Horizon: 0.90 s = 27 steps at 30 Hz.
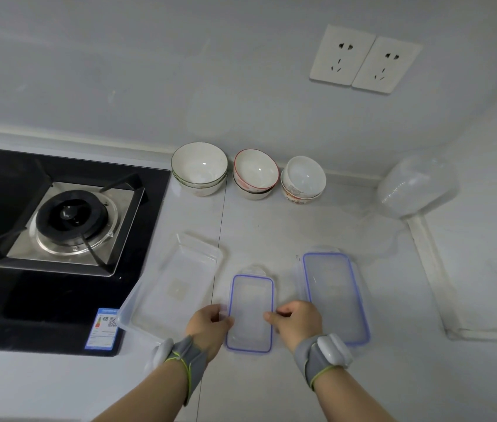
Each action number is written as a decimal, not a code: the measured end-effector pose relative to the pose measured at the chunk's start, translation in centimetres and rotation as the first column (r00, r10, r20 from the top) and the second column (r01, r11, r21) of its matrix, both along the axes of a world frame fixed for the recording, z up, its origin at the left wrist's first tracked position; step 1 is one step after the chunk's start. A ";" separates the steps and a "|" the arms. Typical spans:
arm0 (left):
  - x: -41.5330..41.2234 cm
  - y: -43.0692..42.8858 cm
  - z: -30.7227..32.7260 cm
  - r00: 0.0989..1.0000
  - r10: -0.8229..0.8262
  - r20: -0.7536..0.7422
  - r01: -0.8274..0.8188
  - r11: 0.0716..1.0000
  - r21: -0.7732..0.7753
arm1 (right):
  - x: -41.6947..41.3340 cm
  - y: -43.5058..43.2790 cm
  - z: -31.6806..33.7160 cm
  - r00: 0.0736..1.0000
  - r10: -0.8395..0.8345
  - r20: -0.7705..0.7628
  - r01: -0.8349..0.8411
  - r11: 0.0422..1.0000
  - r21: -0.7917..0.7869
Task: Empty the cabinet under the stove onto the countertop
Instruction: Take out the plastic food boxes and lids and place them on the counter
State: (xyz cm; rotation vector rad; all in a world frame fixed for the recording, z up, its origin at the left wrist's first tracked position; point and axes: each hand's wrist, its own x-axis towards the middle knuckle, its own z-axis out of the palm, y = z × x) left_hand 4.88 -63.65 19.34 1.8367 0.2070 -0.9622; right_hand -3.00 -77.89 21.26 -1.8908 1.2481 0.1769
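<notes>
Blue-rimmed small lid (250, 312) lay flat on the countertop (393, 300), pinched at its long edges between left hand (209, 325) and right hand (297, 322); a larger lid (334, 296) just right, a clear container (174, 287) just left.

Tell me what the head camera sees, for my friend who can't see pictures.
Two hands, left hand and right hand, hold a small blue-rimmed lid on a countertop, beside a clear container and bigger lid.

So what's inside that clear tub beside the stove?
Nothing loose shows inside the clear tub; only a pale square patch shows at its base, sticker or moulding, I cannot tell. The left hand hides its near corner.
</notes>
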 end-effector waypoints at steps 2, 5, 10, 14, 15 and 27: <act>0.0 0.1 0.2 0.999 -0.034 -0.004 0.034 0.999 -0.002 | 0.2 -0.2 -0.4 1.000 -0.019 0.009 0.018 0.999 0.045; 0.1 0.2 -0.2 0.996 -0.091 0.007 0.091 0.996 0.012 | 0.2 -0.7 -1.1 0.999 -0.037 0.030 0.033 0.993 0.114; 0.2 0.3 -1.1 0.987 -0.158 0.013 0.157 0.986 0.047 | 0.0 -0.9 -1.5 0.999 -0.004 0.047 -0.001 0.995 0.104; 0.2 0.2 -1.7 0.980 -0.199 -0.006 0.199 0.979 0.050 | -0.2 -0.9 -1.8 0.997 -0.037 0.063 0.027 0.989 0.142; 0.2 0.2 -1.7 0.972 -0.234 0.024 0.232 0.971 0.062 | -0.2 -0.9 -1.6 0.997 -0.037 0.070 0.026 0.989 0.144; 0.0 -0.4 -0.7 0.926 -0.346 0.151 0.323 0.933 0.157 | -0.6 -1.2 -0.8 0.995 -0.008 0.101 -0.001 0.996 0.087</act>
